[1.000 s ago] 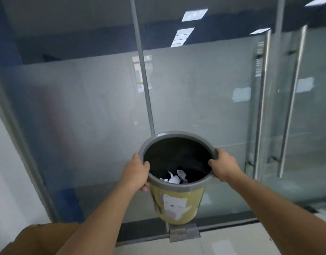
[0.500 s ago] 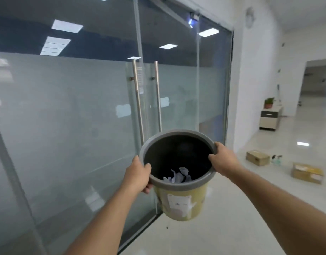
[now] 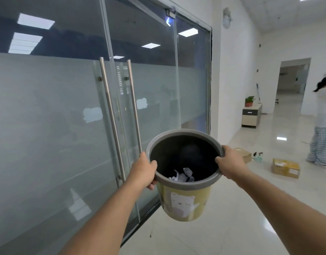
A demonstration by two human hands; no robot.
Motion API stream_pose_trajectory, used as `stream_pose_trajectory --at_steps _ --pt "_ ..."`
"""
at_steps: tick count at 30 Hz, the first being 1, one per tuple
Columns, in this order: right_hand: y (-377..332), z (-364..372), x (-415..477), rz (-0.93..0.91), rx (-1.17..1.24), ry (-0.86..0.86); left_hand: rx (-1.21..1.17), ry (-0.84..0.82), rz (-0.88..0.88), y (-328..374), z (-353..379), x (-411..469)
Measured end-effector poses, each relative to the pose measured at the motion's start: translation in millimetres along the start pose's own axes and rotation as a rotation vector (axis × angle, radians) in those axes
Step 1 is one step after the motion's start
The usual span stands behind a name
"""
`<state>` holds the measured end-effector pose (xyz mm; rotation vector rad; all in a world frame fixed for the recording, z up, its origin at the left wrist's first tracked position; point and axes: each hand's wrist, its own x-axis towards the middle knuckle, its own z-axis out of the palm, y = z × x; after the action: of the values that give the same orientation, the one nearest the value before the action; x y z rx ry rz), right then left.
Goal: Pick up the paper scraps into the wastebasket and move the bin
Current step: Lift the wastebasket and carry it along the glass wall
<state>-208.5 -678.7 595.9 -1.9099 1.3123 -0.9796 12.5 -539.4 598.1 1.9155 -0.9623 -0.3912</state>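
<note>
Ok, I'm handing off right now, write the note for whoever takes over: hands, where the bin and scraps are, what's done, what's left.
Left hand: gripping the wastebasket rim on its left side.
Right hand: gripping the rim on the right side.
Wastebasket: held in the air, upright, beside the glass doors.
Paper scraps: crumpled in the bottom of the bin.
Done: scraps visible inside; bin lifted.
Left: carry it and set it down. Cardboard boxes lie on the floor ahead and a person stands at right.
</note>
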Motion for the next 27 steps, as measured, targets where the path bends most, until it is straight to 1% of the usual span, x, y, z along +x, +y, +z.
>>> stream_pose_trajectory --at_steps 5,10,15,22,27 --pt "11.9 8.8 36.0 0.004 0.033 -0.031 0.021 0.013 -0.006 6.8 15.6 33.1" --pt "19.6 30.3 79.1 0.011 0.042 -0.042 0.026 0.016 -0.02 -3.0 31.1 79.7" --pt "23.2 62.2 128.8 0.034 0.022 -0.059 0.046 -0.013 -0.032 -18.3 43.5 142.2" --pt "13.3 102.1 205.7 0.067 -0.016 -0.039 0.082 -0.055 -0.027 -28.6 51.1 246.4" --pt "20.3 126.1 258.8 0.09 -0.037 -0.012 0.084 -0.077 -0.019 -34.8 69.0 312.2"
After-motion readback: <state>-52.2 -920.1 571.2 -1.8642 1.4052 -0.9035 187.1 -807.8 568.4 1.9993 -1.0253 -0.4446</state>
